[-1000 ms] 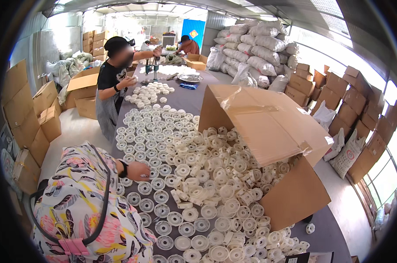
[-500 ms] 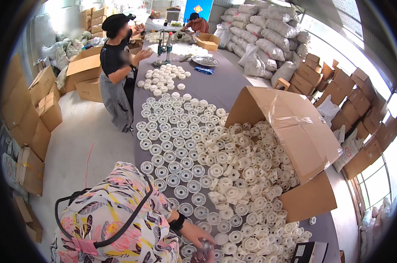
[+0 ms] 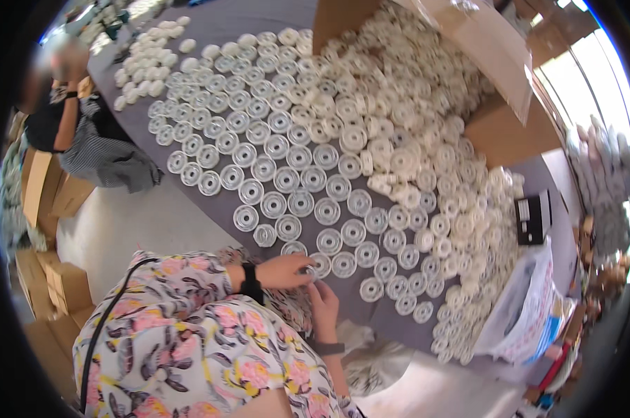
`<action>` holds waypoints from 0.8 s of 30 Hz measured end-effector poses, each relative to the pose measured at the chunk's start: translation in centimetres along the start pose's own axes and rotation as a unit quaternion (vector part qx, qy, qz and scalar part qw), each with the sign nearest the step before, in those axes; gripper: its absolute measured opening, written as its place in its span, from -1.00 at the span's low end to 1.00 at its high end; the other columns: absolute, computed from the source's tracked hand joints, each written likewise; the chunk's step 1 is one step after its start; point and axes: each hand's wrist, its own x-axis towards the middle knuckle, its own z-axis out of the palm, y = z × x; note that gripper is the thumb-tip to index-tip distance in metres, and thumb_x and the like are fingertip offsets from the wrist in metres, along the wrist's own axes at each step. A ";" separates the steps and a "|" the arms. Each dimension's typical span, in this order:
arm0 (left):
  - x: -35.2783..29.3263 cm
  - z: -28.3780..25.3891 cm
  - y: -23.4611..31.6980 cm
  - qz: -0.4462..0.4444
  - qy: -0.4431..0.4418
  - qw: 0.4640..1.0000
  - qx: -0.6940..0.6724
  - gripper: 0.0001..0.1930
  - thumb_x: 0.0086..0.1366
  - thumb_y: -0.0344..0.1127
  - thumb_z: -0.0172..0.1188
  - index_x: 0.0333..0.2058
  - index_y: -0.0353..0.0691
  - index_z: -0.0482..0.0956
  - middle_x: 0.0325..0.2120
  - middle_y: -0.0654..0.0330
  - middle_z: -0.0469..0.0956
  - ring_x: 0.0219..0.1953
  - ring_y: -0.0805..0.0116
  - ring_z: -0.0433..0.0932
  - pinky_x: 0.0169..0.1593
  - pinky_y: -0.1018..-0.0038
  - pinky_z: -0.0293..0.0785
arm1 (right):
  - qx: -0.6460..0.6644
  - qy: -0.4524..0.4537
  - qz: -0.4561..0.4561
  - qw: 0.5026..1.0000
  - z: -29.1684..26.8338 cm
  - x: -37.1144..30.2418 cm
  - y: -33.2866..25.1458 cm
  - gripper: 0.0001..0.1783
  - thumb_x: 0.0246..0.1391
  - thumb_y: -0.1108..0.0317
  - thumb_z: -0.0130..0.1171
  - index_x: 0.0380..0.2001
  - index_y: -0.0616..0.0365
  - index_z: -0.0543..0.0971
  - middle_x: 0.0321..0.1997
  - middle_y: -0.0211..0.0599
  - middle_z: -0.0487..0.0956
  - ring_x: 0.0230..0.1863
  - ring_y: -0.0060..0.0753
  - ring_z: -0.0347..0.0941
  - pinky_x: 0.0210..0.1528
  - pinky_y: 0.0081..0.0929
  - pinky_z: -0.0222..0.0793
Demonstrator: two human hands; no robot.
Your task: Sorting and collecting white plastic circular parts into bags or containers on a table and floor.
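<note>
The left hand (image 3: 287,270) is reaching in from the left, and its fingers are pinching a small shiny piece (image 3: 309,269) at the near edge of the table. Fingers are hiding most of that piece, so I cannot tell which way it is facing. The right hand (image 3: 324,308) is coming up from below, with its fingers bending toward the same piece; I cannot tell whether they are touching it or closing on it. A black watch (image 3: 251,280) is circling the left wrist, and a gray band (image 3: 329,347) is circling the right one. Just past the fingertips, a white wheel (image 3: 320,265) is lying on the gray cloth (image 3: 259,230). Farther out, many see-through wheels (image 3: 286,179) are lying flat in slanting rows, with their middle holes facing up. They are round, so no side is looking longer than another. To the right, white wheels are crowding into a big pile (image 3: 398,150), and some are tipping or standing on edge, pointing every which way. A brown box (image 3: 513,132) is sitting behind the pile. A black box (image 3: 534,218) and a plastic bag (image 3: 520,306) are resting at the far right. At the upper left, white caps (image 3: 148,66) are sitting in a bunch, and another person (image 3: 109,157) in a checked apron is standing beside the table.
</note>
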 end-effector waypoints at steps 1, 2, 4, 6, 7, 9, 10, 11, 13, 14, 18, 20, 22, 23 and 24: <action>-1.1 -0.3 -0.9 0.004 -0.001 1.000 -0.014 -0.56 0.16 -0.16 0.08 -0.03 -0.26 0.38 -0.15 -0.07 0.42 -0.15 0.07 0.46 -0.11 0.36 0.41 | 0.000 0.021 0.012 1.000 1.1 -0.2 1.0 -0.67 0.04 0.30 0.09 -0.19 0.34 0.50 -0.32 -0.34 0.55 -0.30 -0.59 0.40 -0.27 -0.57 0.31; -2.1 -0.7 -1.4 0.007 0.000 1.000 -0.025 -0.55 0.15 -0.14 0.11 -0.03 -0.26 0.39 -0.16 -0.08 0.43 -0.18 0.08 0.49 -0.13 0.37 0.42 | 0.048 0.017 0.029 0.998 2.3 -0.4 2.2 -0.65 0.05 0.28 0.09 -0.17 0.33 0.50 -0.33 -0.35 0.55 -0.33 -0.61 0.39 -0.32 -0.60 0.30; -3.5 -2.0 -1.2 -0.008 -0.044 0.996 -0.081 -0.53 0.12 -0.12 0.15 -0.04 -0.24 0.39 -0.16 -0.08 0.43 -0.21 0.08 0.50 -0.16 0.37 0.44 | 0.097 0.024 0.050 0.994 4.1 -1.2 2.5 -0.64 0.06 0.27 0.08 -0.16 0.32 0.50 -0.34 -0.36 0.55 -0.36 -0.63 0.39 -0.36 -0.63 0.29; -3.9 -2.8 -1.5 -0.026 -0.070 0.988 -0.137 -0.51 0.10 -0.10 0.19 -0.04 -0.23 0.39 -0.16 -0.07 0.43 -0.24 0.08 0.51 -0.19 0.37 0.45 | 0.119 0.058 0.153 0.979 4.7 -2.1 1.1 -0.63 0.07 0.22 0.06 -0.15 0.28 0.50 -0.36 -0.38 0.54 -0.41 -0.70 0.36 -0.46 -0.71 0.23; -3.7 -2.9 -2.1 0.021 -0.069 0.997 -0.041 -0.49 0.07 -0.08 0.20 -0.06 -0.24 0.40 -0.17 -0.06 0.42 -0.26 0.05 0.51 -0.22 0.34 0.44 | 0.147 0.042 0.135 0.979 4.9 -2.2 1.7 -0.62 0.08 0.18 0.07 -0.12 0.23 0.48 -0.39 -0.47 0.51 -0.57 -0.81 0.23 -0.61 -0.80 0.08; -3.0 -2.1 -3.1 0.123 -0.028 0.990 0.057 -0.48 -0.01 -0.09 0.25 -0.10 -0.21 0.41 -0.18 0.02 0.39 -0.25 0.01 0.47 -0.22 0.28 0.40 | 0.172 0.090 0.130 0.972 4.7 -2.4 2.1 -0.61 0.09 0.17 0.06 -0.11 0.21 0.47 -0.41 -0.48 0.50 -0.58 -0.80 0.22 -0.60 -0.80 0.09; -2.1 -1.5 -3.1 0.129 -0.039 0.989 0.054 -0.48 -0.01 -0.09 0.25 -0.10 -0.21 0.41 -0.18 0.02 0.39 -0.25 0.01 0.47 -0.22 0.28 0.40 | 0.201 0.138 0.122 0.962 4.5 -2.3 2.1 -0.61 0.10 0.15 0.04 -0.10 0.20 0.46 -0.44 -0.50 0.49 -0.58 -0.79 0.22 -0.60 -0.79 0.09; -1.3 -1.0 -2.8 0.179 0.024 0.979 0.096 -0.51 -0.04 -0.10 0.27 -0.14 -0.20 0.43 -0.20 0.05 0.39 -0.23 0.05 0.44 -0.20 0.28 0.36 | 0.221 0.148 0.129 0.955 4.1 -2.2 1.9 -0.57 0.12 0.09 -0.01 -0.06 0.18 0.42 -0.43 -0.49 0.48 -0.58 -0.76 0.22 -0.59 -0.79 0.11; 0.5 0.1 -2.6 0.231 0.082 0.960 0.133 -0.53 -0.08 -0.12 0.28 -0.18 -0.19 0.44 -0.22 0.09 0.39 -0.21 0.08 0.41 -0.17 0.28 0.32 | 0.281 0.163 0.152 0.933 2.9 -2.2 2.8 -0.56 0.12 0.05 -0.03 -0.07 0.13 0.42 -0.40 -0.46 0.46 -0.56 -0.70 0.25 -0.54 -0.72 0.14; 1.5 0.6 -2.7 0.234 0.083 0.947 0.206 -0.52 -0.09 -0.14 0.29 -0.17 -0.18 0.43 -0.24 0.12 0.37 -0.18 0.14 0.38 -0.14 0.30 0.28 | 0.339 0.171 0.173 0.909 2.4 -2.2 3.3 -0.55 0.12 0.00 -0.05 -0.08 0.09 0.42 -0.38 -0.42 0.45 -0.54 -0.65 0.27 -0.50 -0.66 0.16; 3.0 1.2 -3.3 0.219 0.075 0.918 0.323 -0.50 -0.11 -0.14 0.28 -0.15 -0.17 0.40 -0.27 0.17 0.35 -0.17 0.23 0.33 -0.12 0.34 0.20 | 0.329 0.198 0.154 0.910 1.4 -2.5 4.5 -0.54 0.12 -0.01 -0.05 -0.03 0.03 0.40 -0.32 -0.43 0.42 -0.50 -0.58 0.27 -0.38 -0.52 0.21; 2.7 1.1 -3.4 0.220 0.076 0.916 0.326 -0.49 -0.10 -0.15 0.28 -0.14 -0.15 0.39 -0.28 0.18 0.35 -0.19 0.22 0.33 -0.13 0.32 0.21 | 0.347 0.197 0.168 0.902 1.3 -2.9 4.0 -0.54 0.11 -0.01 -0.04 -0.02 0.03 0.39 -0.32 -0.43 0.43 -0.51 -0.57 0.27 -0.37 -0.50 0.22; 2.5 1.0 -3.5 0.226 0.089 0.921 0.305 -0.47 -0.10 -0.15 0.27 -0.11 -0.13 0.37 -0.28 0.18 0.35 -0.19 0.22 0.34 -0.13 0.32 0.20 | 0.364 0.193 0.181 0.893 1.5 -3.0 3.7 -0.53 0.10 0.00 -0.03 -0.01 0.03 0.39 -0.31 -0.44 0.43 -0.51 -0.57 0.27 -0.36 -0.48 0.23; 2.5 1.1 -3.4 0.225 0.079 0.921 0.307 -0.45 -0.10 -0.17 0.27 -0.07 -0.11 0.35 -0.29 0.19 0.36 -0.19 0.23 0.34 -0.14 0.33 0.21 | 0.357 0.180 0.185 0.898 1.7 -3.0 3.8 -0.54 0.10 0.02 -0.02 0.00 0.03 0.38 -0.31 -0.45 0.44 -0.51 -0.60 0.26 -0.39 -0.53 0.22; 2.7 1.3 -3.5 0.225 0.080 0.921 0.308 -0.45 -0.10 -0.17 0.27 -0.07 -0.11 0.35 -0.29 0.19 0.36 -0.19 0.23 0.34 -0.14 0.33 0.21 | 0.350 0.163 0.188 0.903 1.9 -2.9 3.7 -0.54 0.10 0.05 -0.02 0.01 0.03 0.37 -0.32 -0.46 0.44 -0.52 -0.63 0.25 -0.41 -0.58 0.21</action>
